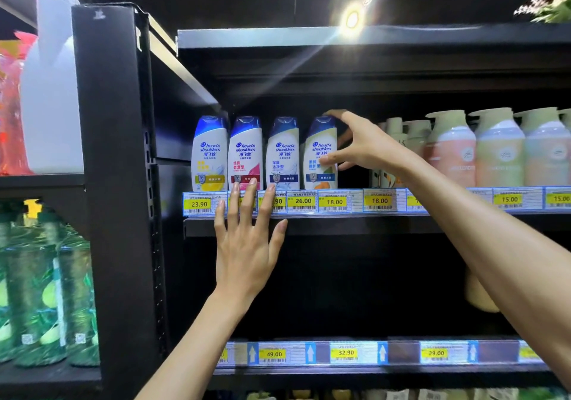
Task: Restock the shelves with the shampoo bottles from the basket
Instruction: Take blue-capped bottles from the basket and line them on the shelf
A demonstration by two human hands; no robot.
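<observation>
Several white shampoo bottles with blue caps stand in a row on the upper shelf [340, 223]. My right hand [361, 143] grips the rightmost bottle [319, 155], fingers over its cap and thumb on its front label. To its left stand a blue-label bottle [282, 152], a pink-label bottle [245, 152] and a yellow-label bottle [209, 152]. Below them, my left hand [247, 239] is raised with straight fingers, its fingertips in front of the price strip [309, 202]. The basket is not in view.
Pastel pump bottles [497, 149] fill the shelf to the right. A black upright post [114, 183] divides off the left bay, which holds a large white jug [52, 91] and green bottles [46, 291]. The lower shelf is dark behind its price tags [346, 353].
</observation>
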